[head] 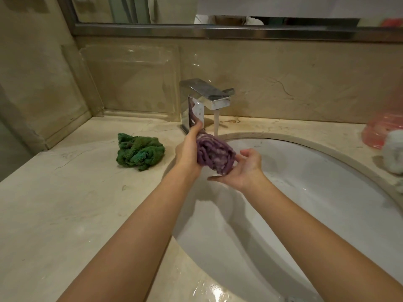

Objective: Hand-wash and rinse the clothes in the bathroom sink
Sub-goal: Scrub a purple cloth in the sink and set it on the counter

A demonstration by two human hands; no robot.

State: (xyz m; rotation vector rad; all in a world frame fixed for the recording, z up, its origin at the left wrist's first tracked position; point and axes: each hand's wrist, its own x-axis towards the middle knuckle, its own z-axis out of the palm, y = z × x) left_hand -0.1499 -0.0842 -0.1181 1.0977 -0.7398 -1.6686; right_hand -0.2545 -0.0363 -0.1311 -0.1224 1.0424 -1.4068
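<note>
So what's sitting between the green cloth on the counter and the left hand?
Nothing: the head view shows only bare marble counter between the crumpled green terry cloth and the left hand.

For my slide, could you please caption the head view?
Both hands, left hand and right hand, hold a purple cloth beside the running faucet.

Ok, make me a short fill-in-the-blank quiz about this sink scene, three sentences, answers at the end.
1. Both hands hold a bunched cloth whose colour is ____.
2. The green cloth lies on the countertop to the ____ of the sink.
3. Water runs from the ____ into the basin, just behind the left hand and right hand.

Answers: purple; left; faucet
</note>
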